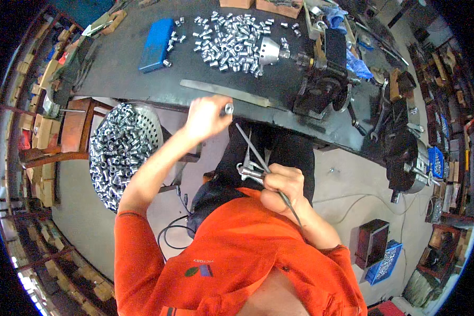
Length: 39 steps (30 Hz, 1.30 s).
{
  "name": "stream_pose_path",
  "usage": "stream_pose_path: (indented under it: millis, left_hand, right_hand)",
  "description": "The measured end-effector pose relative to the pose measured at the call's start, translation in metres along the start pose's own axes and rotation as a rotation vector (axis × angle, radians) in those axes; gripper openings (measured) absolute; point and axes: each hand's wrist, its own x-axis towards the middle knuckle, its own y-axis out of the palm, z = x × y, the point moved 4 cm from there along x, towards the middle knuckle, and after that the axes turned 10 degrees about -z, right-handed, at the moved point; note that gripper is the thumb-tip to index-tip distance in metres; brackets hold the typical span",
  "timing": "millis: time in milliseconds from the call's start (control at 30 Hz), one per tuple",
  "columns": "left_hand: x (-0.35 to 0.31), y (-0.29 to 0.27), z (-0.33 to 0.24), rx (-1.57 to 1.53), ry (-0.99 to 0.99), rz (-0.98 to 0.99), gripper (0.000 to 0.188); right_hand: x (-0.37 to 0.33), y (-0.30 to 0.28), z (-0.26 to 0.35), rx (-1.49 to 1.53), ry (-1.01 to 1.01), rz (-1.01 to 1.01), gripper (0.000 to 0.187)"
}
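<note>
My left hand (209, 120) is closed around a small metal sleeve (227, 108) just off the near edge of the bench. Its open round end faces outward. In front of my belly, my right hand (285, 188) is wrapped round a thin grey file (252, 146). The file slants up and left, with its narrow end coming out below the fist. A shiny metal piece with ridges (250, 173) juts out beside that fist; I cannot make out its kind or whether I hold it. The file's upper tip and the sleeve are apart.
Many similar sleeves (229, 42) lie heaped on the dark bench (116, 79), by a drill chuck (269, 51) and blue box (157, 45). A flat file (224, 91) rests near the edge. A perforated metal basin (150, 126) full of sleeves stands left. A vise-like machine (324, 87) sits right.
</note>
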Motion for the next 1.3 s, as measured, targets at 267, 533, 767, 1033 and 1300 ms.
stream_pose_path:
  millis: [267,533,767,1033,1300]
  left_hand:
    - [0.122,-0.018,0.042,-0.648,-0.389,-0.244,0.046]
    - [0.0,-0.089,0.111,-0.385,-0.56,-0.083,0.028]
    - [-0.118,-0.126,0.188,0.3,-0.434,0.187,0.026]
    - [-0.127,-0.102,0.199,0.727,-0.485,0.49,0.017]
    - [-0.122,-0.1,0.219,0.621,-0.556,0.573,0.024]
  right_hand:
    - [-0.01,-0.002,-0.008,0.006,0.091,-0.021,0.028]
    - [-0.016,0.001,-0.014,0.013,0.096,-0.054,0.024]
    - [-0.014,0.01,-0.012,0.07,0.114,-0.02,0.021]
    - [-0.02,0.009,-0.012,0.045,0.112,-0.013,0.02]
    - [-0.029,0.013,-0.015,0.079,0.137,0.017,0.022]
